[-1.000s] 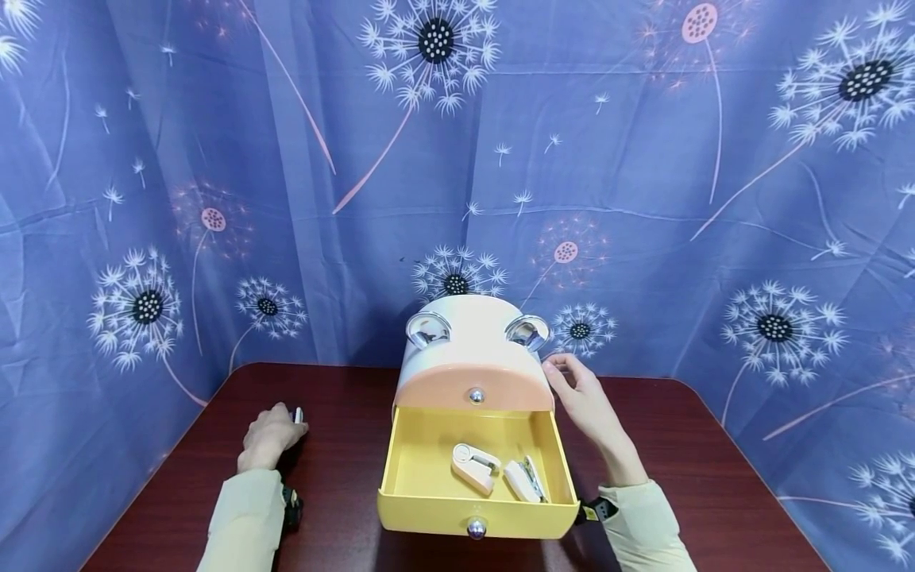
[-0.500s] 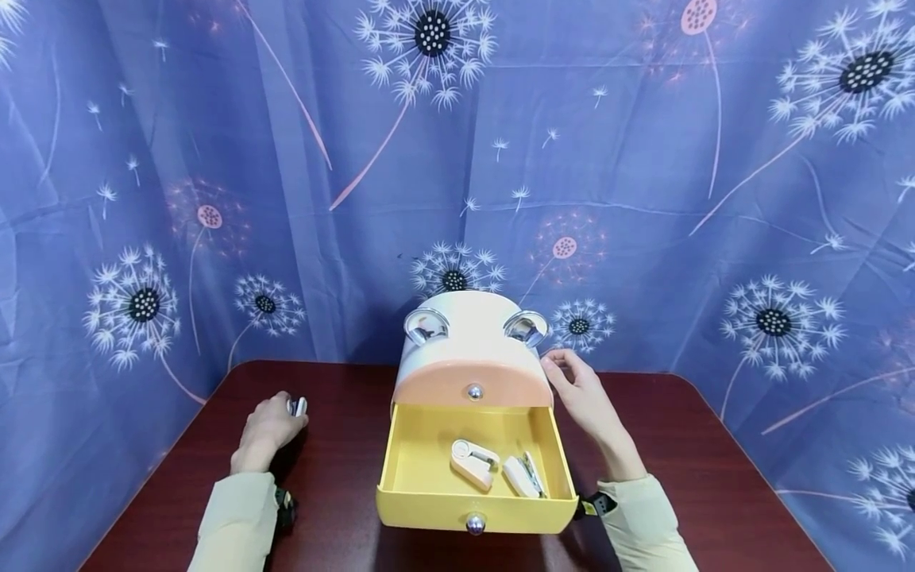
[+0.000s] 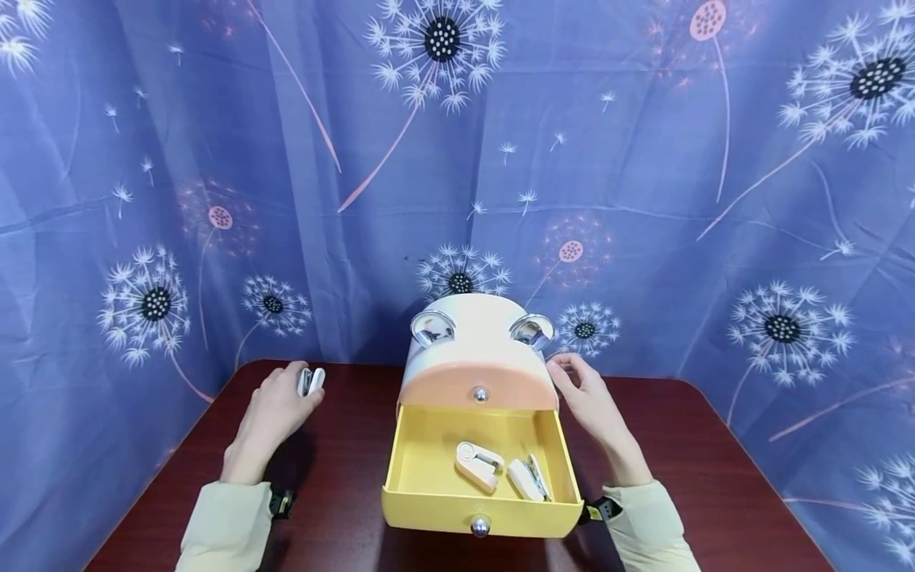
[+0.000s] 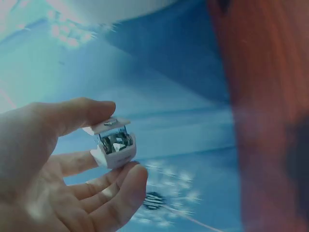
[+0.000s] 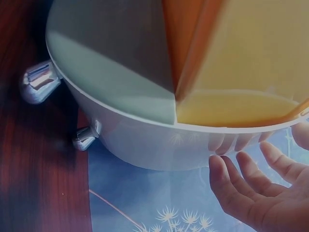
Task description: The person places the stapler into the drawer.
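My left hand (image 3: 275, 409) is raised over the left of the table and pinches a small white stapler (image 4: 116, 145) between thumb and fingers; its metal inside shows in the left wrist view. In the middle stands a white desktop drawer box (image 3: 475, 334) with a peach upper drawer (image 3: 457, 385) pushed in. Its yellow lower drawer (image 3: 429, 512) is pulled out and holds a peach-and-white stapler (image 3: 477, 467) and a white stapler (image 3: 527, 478). Along the box's right side lies my right hand (image 3: 589, 405), fingers slightly bent and close to the wall; contact is unclear.
Two shiny silver round pieces (image 3: 432, 328) stick out from the top of the box. Each drawer front bears a silver knob (image 3: 480, 525). The dark red table (image 3: 336, 477) ends at a blue dandelion-print curtain (image 3: 372, 262) behind and at both sides.
My left hand has lifted the small white stapler and moved up and slightly to the right. The right hand, the box and the drawer's contents stay put.
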Available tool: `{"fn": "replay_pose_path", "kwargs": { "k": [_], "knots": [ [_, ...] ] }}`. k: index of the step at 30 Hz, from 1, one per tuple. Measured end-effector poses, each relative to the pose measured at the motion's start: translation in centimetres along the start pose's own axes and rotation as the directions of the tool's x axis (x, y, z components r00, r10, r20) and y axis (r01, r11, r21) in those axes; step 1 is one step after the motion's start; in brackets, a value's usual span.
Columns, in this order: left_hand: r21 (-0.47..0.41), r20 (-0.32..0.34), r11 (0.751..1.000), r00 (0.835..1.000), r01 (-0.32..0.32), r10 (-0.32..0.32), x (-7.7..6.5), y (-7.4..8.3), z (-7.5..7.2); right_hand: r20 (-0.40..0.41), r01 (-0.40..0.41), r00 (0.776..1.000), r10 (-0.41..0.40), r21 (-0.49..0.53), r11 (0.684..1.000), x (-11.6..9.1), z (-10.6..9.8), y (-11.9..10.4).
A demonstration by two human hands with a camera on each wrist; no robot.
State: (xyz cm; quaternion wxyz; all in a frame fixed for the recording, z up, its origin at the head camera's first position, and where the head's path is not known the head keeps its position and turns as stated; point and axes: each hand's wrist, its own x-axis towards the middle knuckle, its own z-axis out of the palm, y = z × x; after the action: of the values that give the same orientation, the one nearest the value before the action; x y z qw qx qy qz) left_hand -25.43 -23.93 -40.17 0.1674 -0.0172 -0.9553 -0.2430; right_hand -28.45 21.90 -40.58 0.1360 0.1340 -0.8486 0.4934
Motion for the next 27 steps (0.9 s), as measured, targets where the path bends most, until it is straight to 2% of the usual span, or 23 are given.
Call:
{"fn": "replay_pose_path", "kwargs": {
  "k": [5,10,14,16,18,22,27],
  "knots": [
    [-0.007,-0.044,0.996,0.995,-0.092,0.092,-0.3,2.6,-1.7,-0.002,0.002,1.0,-0.002,0.023,1.0,-0.1,-0.2,0.1],
    [-0.018,-0.044,0.991,0.99,-0.133,0.132,-1.1,4.9,-2.8,-0.002,0.016,1.0,-0.016,0.034,0.999,-0.1,-0.2,0.1],
    [-0.028,-0.07,0.983,0.981,-0.183,0.18,-2.0,6.7,-3.4,0.008,0.029,1.0,-0.029,0.046,0.999,0.0,0.1,0.1],
    [-0.027,-0.089,0.973,0.97,-0.231,0.228,-2.4,7.5,-3.5,0.011,0.029,1.0,-0.03,0.052,0.998,0.0,0.2,0.0],
    [-0.023,-0.105,0.954,0.95,-0.298,0.295,-2.9,8.2,-3.4,0.013,0.023,1.0,-0.023,0.05,0.998,-0.1,0.3,0.0],
    [0.009,-0.085,0.912,0.909,-0.41,0.409,-3.6,9.7,-3.1,0.017,0.01,1.0,-0.011,0.034,0.999,-0.1,0.2,0.1],
    [0.045,-0.064,0.88,0.878,-0.473,0.475,-3.9,11.1,-2.5,0.01,0.012,1.0,-0.013,0.049,0.999,0.1,-0.1,0.3]
  ]
}}
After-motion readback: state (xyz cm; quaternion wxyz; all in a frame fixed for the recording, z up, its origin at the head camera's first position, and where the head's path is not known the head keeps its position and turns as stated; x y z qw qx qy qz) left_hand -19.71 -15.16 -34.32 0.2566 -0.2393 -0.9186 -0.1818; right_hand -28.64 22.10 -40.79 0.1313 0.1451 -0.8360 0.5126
